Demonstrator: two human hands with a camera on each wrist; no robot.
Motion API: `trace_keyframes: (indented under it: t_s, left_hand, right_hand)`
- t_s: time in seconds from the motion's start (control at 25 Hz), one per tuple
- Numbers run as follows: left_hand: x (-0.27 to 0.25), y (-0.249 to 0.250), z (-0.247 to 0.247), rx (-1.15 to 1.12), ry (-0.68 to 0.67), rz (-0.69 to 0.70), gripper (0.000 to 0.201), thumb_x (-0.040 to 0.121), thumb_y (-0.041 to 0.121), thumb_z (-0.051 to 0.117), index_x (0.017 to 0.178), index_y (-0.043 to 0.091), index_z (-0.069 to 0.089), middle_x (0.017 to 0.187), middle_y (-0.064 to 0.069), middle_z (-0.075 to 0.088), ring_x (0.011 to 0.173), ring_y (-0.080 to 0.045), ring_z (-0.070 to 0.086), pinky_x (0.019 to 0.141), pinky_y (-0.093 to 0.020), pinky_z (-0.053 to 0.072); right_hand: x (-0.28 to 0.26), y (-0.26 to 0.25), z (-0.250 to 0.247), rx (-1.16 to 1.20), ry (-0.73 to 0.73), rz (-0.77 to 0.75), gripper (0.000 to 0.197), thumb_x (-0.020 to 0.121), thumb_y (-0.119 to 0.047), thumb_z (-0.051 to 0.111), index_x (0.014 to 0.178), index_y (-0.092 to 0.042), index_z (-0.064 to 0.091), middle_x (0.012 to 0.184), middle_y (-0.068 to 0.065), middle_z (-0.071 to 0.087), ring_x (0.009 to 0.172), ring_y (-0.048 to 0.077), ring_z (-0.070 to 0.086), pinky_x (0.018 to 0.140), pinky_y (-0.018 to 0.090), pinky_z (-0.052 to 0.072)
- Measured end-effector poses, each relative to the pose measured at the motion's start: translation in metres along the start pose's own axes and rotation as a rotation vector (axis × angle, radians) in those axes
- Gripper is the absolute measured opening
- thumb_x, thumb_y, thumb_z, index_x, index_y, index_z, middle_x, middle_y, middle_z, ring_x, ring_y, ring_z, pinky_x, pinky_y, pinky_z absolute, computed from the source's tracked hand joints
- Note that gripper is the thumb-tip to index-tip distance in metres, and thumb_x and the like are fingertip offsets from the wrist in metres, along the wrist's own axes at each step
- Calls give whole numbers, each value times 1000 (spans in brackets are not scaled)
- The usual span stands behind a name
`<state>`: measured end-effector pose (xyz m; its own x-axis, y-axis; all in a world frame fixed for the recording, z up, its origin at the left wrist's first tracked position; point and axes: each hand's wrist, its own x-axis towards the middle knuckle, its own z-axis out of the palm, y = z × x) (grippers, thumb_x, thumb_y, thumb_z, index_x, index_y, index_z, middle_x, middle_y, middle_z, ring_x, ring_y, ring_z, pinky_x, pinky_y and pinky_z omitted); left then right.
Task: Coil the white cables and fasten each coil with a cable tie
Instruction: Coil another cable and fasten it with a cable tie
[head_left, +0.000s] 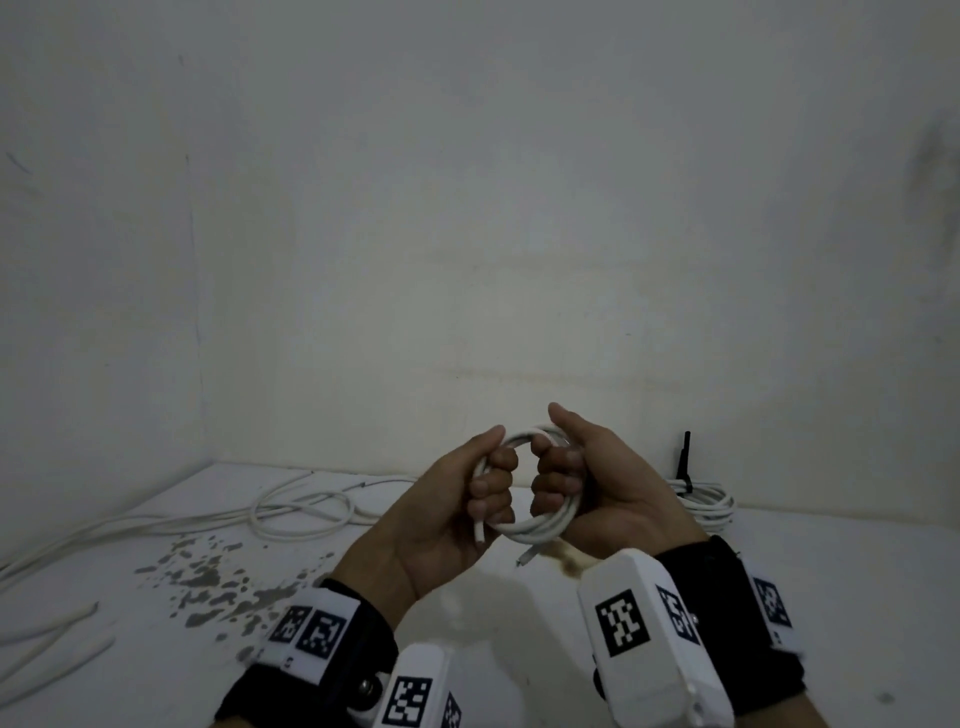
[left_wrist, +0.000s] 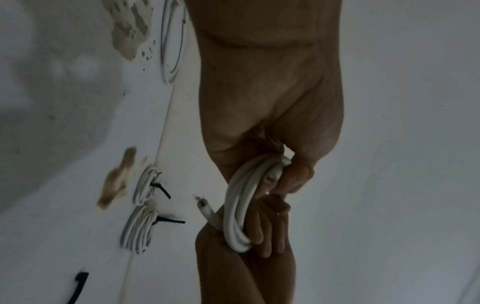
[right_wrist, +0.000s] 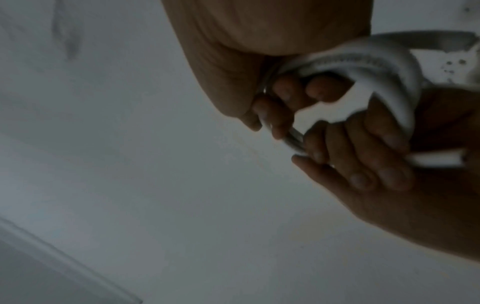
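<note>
Both hands hold one white cable coil (head_left: 545, 525) up above the white table (head_left: 493, 623). My left hand (head_left: 488, 483) grips the coil's left side with curled fingers, and one cable end (head_left: 478, 530) hangs below them. My right hand (head_left: 558, 473) grips the right side with the thumb raised, while the other cable end (head_left: 524, 558) pokes out underneath. No tie shows on this coil. The left wrist view shows the coil (left_wrist: 236, 205) under my left thumb (left_wrist: 296, 176). In the right wrist view the coil (right_wrist: 376, 67) is blurred between both sets of fingers.
Two tied coils (left_wrist: 146, 185) (left_wrist: 139, 232) with black cable ties lie at the back right by the wall, seen in the head view as a pile (head_left: 706, 501). Loose white cables (head_left: 301, 512) sprawl at the left. A spare black tie (left_wrist: 79, 288) lies on the table. Stains (head_left: 208, 571) mark the surface.
</note>
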<state>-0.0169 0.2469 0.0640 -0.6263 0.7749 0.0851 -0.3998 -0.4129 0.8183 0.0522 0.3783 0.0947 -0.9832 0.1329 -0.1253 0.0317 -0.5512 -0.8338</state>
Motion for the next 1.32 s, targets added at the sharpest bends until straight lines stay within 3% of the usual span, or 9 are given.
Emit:
trace_keyframes:
  t_s: [0.08,0.24,0.4,0.6,0.72,0.88,1.04,1.2,1.32]
  left_hand:
    - [1,5,2,-40,89,37,35,93,31,55,62,16,48,40,10,27,29,-4,25,35,-16,27]
    - [5,11,0,-68,259,107,36,97,26,53,64,14,44,38,10,30,25,-4,23,31,-14,20]
    - [6,9,-7,37,296,127,40,97,34,55,63,16,43,40,7,30,28,-4,23,31,-15,23]
    - [-5,6,-14,268,198,-80,42,84,46,68,61,14,55,47,3,38,35,-8,31,41,-22,35]
    - [-7,-2,-15,344,229,-172,44,83,52,68,66,14,56,49,4,30,38,-10,27,49,-26,40]
    - [1,-20,-17,319,365,-143,46,84,49,68,61,14,50,50,5,21,38,-10,17,41,-22,27]
    - [8,-41,-12,257,498,-58,40,89,34,66,60,14,46,44,6,27,35,-9,16,35,-19,18]
    - [6,-55,5,365,461,-45,42,94,35,60,60,16,43,43,7,28,37,-10,21,37,-21,22]
    - [3,-67,19,478,422,-46,42,95,33,58,60,14,44,39,9,30,37,-10,23,40,-23,26]
  right_hand:
    - [-1,-1,2,-24,-72,-16,50,98,-46,50,68,-7,59,43,-6,33,37,10,30,43,22,33]
    - [4,13,9,-51,-57,-59,41,103,-35,46,74,-7,56,47,-3,37,39,11,38,49,25,41]
    - [3,13,9,-69,-63,-53,45,103,-35,45,70,-6,59,49,0,43,42,14,45,53,28,45]
    - [7,17,1,-242,27,-43,47,103,-32,41,68,-8,59,49,-2,33,41,13,29,45,25,37]
    - [12,27,-3,-486,97,-99,41,104,-32,45,72,-8,54,47,-3,34,38,11,27,41,23,33]
    - [12,39,-8,-646,109,-123,43,103,-36,45,74,-6,55,46,-4,35,40,12,29,42,24,32]
    - [7,48,-20,-573,105,-97,45,105,-36,43,74,-6,57,47,-4,38,39,11,32,44,25,35]
    - [-19,39,-47,-501,87,-49,47,105,-36,42,84,-2,65,59,5,53,50,17,49,53,29,48]
    - [-46,13,-83,-774,220,-49,43,104,-36,45,104,0,68,81,13,70,71,24,65,67,35,56]
